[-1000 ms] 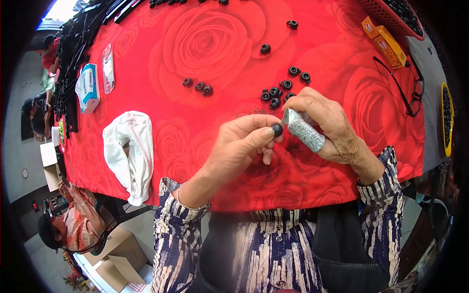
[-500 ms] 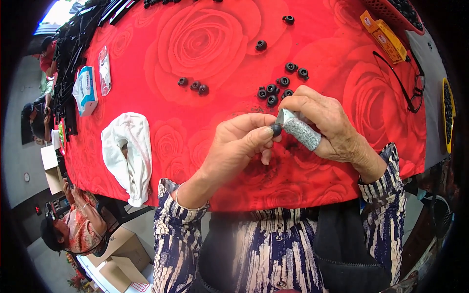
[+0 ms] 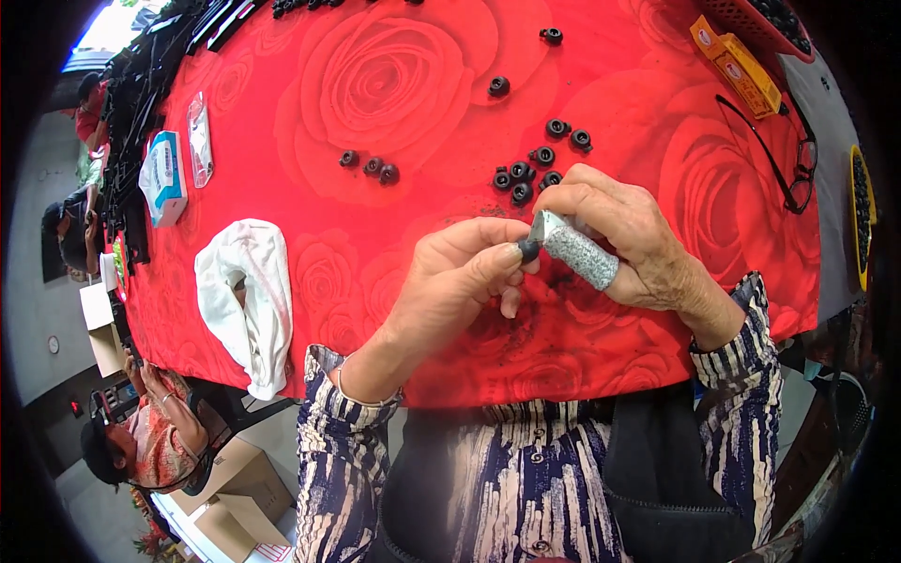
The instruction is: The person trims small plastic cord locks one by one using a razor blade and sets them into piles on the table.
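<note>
Thumb and fingers of my left hand (image 3: 455, 272) pinch a small round black part (image 3: 529, 251), which looks like rubber or plastic. In my right hand (image 3: 643, 239) is a short knife (image 3: 584, 255) with a grey speckled wrapped handle. Its small metal blade points toward my left fingers and meets the edge of the black part. Just beyond my hands lie several loose black parts (image 3: 521, 193) with ring-shaped openings. Three more black parts (image 3: 373, 166) sit farther left. Dark crumbs are scattered on the cloth around my hands.
A red rose-patterned cloth (image 3: 375, 84) covers the table. At left are a white cloth (image 3: 239, 300), a tissue pack (image 3: 164, 178) and a clear plastic case (image 3: 199, 141). Right hold an orange box (image 3: 737, 66), eyeglasses (image 3: 798, 178), a red basket (image 3: 751, 23) and a yellow tray (image 3: 860, 216). Other people sit beyond.
The knife blade has shifted very slightly at the black part. Both hands otherwise keep the same place and hold.
</note>
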